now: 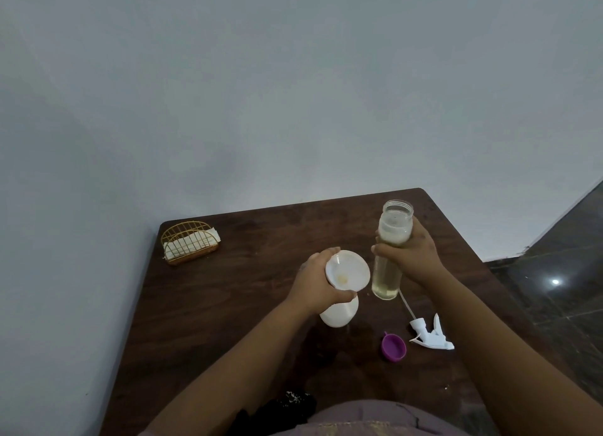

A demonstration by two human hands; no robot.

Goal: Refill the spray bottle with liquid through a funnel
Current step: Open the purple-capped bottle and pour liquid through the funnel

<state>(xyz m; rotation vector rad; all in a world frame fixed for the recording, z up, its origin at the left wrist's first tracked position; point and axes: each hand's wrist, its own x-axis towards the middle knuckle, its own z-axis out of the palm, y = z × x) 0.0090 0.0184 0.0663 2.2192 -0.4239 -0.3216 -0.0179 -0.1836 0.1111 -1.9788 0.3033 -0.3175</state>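
Observation:
My left hand (315,280) grips a white funnel (347,269) by its rim and neck. The funnel sits in the top of a white bottle (339,315) and has a yellowish smear in its bowl. My right hand (409,256) is wrapped round the middle of a tall clear bottle (388,277), just right of the funnel. That bottle is upright, its wide mouth open, with pale yellow liquid at the bottom and foam near the top. A white spray head (430,336) with its dip tube lies on the table near my right forearm.
A purple cap (394,347) lies open side up beside the spray head. A gold wire napkin holder (190,242) stands at the far left corner of the dark wooden table (248,305). A wall lies behind and to the left, and tiled floor to the right.

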